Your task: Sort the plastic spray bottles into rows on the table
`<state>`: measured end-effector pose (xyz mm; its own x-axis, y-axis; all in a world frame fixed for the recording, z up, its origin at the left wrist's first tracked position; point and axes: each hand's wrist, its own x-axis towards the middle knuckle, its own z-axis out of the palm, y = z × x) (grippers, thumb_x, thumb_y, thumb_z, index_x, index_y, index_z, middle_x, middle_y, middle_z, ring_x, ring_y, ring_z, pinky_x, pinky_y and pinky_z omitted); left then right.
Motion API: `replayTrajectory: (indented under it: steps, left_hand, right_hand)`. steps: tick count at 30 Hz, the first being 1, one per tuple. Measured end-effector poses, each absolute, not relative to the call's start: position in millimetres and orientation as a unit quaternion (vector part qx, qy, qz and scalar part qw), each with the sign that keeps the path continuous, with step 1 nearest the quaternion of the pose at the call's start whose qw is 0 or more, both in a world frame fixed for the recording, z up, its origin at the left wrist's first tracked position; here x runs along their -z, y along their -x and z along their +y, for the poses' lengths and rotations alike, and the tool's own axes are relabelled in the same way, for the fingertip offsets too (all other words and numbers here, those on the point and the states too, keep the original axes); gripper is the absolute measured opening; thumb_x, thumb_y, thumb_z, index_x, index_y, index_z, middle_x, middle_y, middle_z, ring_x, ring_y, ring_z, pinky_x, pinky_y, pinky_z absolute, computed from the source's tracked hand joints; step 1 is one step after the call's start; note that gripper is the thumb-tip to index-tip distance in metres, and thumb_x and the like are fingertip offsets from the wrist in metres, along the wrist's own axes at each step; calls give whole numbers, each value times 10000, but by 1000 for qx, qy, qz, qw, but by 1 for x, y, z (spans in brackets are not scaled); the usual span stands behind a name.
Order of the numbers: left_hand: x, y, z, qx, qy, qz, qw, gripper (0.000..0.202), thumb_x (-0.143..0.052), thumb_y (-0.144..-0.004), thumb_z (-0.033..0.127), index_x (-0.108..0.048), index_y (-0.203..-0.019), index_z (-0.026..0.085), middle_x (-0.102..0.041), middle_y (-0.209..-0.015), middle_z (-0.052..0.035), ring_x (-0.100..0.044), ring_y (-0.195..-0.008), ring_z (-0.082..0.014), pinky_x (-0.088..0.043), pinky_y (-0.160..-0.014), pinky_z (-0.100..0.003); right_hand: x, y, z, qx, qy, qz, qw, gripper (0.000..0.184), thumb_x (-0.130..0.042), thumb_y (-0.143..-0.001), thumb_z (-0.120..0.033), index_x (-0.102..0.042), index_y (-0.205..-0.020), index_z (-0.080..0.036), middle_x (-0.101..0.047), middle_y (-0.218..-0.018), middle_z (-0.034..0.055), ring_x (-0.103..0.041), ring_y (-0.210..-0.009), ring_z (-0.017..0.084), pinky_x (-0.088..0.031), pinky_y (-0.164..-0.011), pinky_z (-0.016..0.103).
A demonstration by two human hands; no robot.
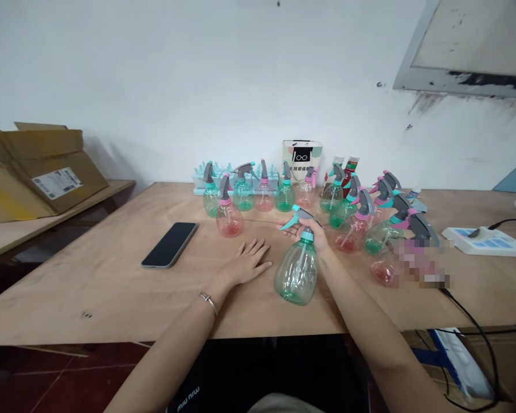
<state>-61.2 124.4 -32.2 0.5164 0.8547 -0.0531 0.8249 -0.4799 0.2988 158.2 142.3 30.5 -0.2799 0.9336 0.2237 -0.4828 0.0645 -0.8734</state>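
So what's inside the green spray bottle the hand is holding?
The green spray bottle, held at its neck by the right hand, looks nearly empty: only a thin green layer at the bottom. Its see-through wall hides little; the neck is covered by fingers.

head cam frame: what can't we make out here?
- Right hand: its palm and grip on the green spray bottle are hidden behind the bottle's neck and trigger head.
- Pixelated patch by the pink bottles at right: blurred, contents unreadable.
- Shipping label on the cardboard box: too small to read.
- Phone: screen dark.
- Power strip: its cable runs off the right edge.
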Motion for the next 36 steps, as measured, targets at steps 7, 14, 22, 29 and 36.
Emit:
replayTrajectory:
  steps: [7,14,22,29,36]
  left_hand:
    - [35,62,125,-74,-858,488,146,720,-259,-952,663,-262,-1534,239,-131,-1633,-81,-66,-1516,-278,-56,-1200,-519]
    - [28,61,122,-64,-854,492,157,727,-266,-952,654,-255,-1537,222,-125,-1635,-74,-58,-1518,-263,-39,-1207,-507]
    - [31,62,123,-75,-855,489,156,727,-253,-944,676,-264,-1533,249,-133,-1634,-74,-59,-1517,-267,-35,-1205,-510]
    - [29,61,123,-61,-855,491,155,721,-252,-951,662,-259,-1534,238,-125,-1635,-82,-48,-1518,-268,-36,-1206,-514]
    - [26,61,121,-58,-854,494,154,709,-268,-959,642,-258,-1535,229,-129,-1634,-85,-55,-1518,-262,-41,-1206,-513]
  right_hand:
    - [-56,-176,118,-440,332,-485,679,268,-795,-654,-358,-605,-787,-225,-698,-736,-14,-675,-693,168,-550,-677,291]
    - [-68,-230,82,-124,476,-463,737,310,-785,-656,-422,-704,-831,-179,-674,-702,1,-679,-659,190,-555,-650,332]
    - [-52,-265,66,12,527,-451,720,354,-772,-653,-420,-692,-894,-173,-726,-842,54,-702,-772,220,-584,-739,380]
    - [-34,-273,73,114,534,-432,718,346,-734,-680,-423,-665,-904,-168,-678,-839,53,-671,-757,219,-570,-737,397]
    - [-16,-289,68,242,405,-436,766,527,-734,-640,-471,-504,-1078,-291,-585,-1110,108,-595,-1095,361,-495,-894,614]
